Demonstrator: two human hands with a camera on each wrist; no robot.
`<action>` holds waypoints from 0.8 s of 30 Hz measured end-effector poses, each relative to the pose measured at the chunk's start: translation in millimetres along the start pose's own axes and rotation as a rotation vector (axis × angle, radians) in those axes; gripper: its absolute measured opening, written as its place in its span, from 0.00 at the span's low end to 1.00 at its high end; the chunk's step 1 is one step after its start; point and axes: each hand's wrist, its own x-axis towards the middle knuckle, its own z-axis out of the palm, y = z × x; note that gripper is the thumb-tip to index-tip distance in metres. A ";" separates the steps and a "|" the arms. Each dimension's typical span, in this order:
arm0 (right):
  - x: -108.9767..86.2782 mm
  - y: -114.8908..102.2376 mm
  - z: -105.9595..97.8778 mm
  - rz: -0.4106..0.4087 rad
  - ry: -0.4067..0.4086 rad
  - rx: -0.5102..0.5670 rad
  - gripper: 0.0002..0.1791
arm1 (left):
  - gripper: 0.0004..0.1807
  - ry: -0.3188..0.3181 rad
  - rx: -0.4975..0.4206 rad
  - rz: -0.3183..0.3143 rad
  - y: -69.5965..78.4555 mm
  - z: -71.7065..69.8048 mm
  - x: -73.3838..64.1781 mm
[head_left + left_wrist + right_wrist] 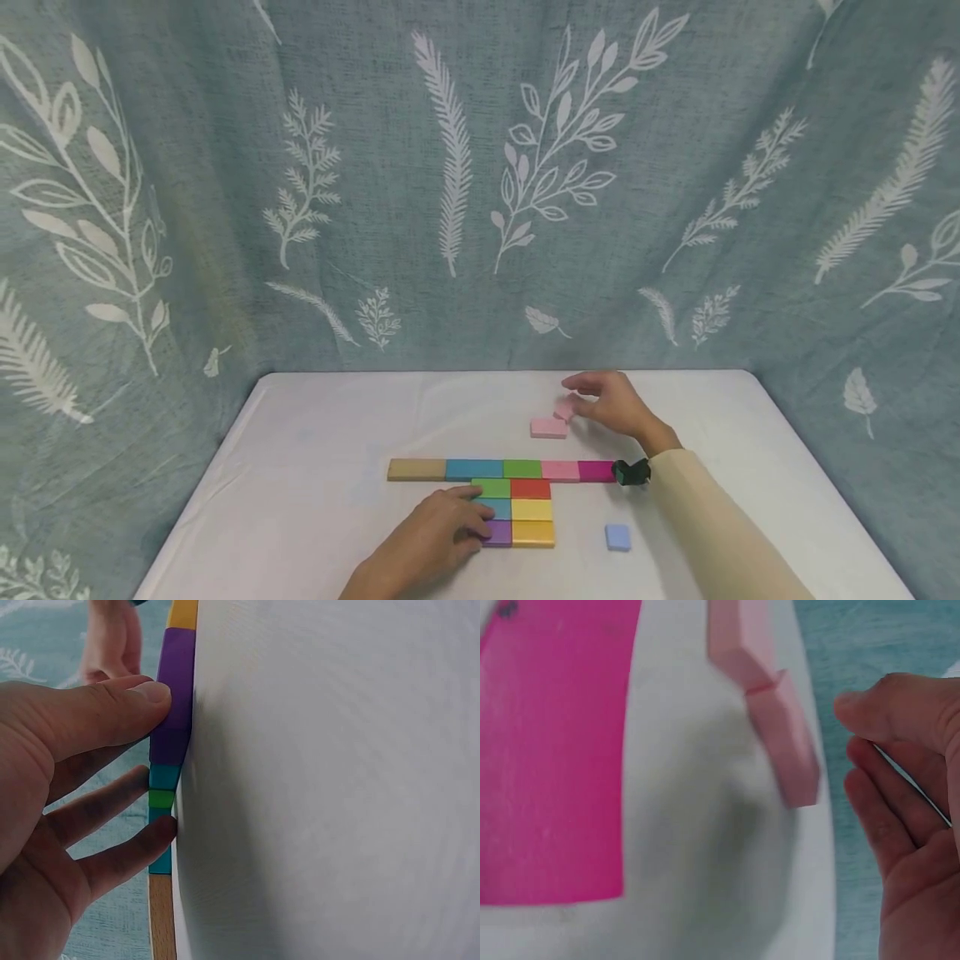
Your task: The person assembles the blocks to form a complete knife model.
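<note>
Head view: I log soft, fairly even, bright light over table [315, 467] and curtain [375, 183]; faint shadow left of the sleeve [712, 500]. Left wrist view: I get dimmer, greyer tones; broad, soft-edged shadow on the table beside the blocks [176, 682]. Right wrist view: pink blocks [789, 746] blurred, diffuse shadow alongside; table edge appears bowed.

PLACE: screened-off work nook | SIGNS: leaf-print curtain [367, 183]; white table [315, 467]

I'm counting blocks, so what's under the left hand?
The left hand overlaps the left ends of the nearer green block, nearer blue block and purple block; in the head view anything else beneath is hidden.
</note>
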 end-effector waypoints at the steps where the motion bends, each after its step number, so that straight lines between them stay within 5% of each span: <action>1: 0.7 2.0 0.6 0.017 -0.001 -0.002 0.21 | 0.09 0.002 -0.004 0.004 0.4 0.5 0.0; 9: -1.3 15.5 3.1 0.114 0.002 -0.035 0.22 | 0.10 0.013 -0.009 0.018 2.1 1.0 1.0; 24: -20.0 23.9 3.9 0.101 0.048 -0.030 0.19 | 0.10 0.021 -0.038 0.012 1.7 -0.5 -0.6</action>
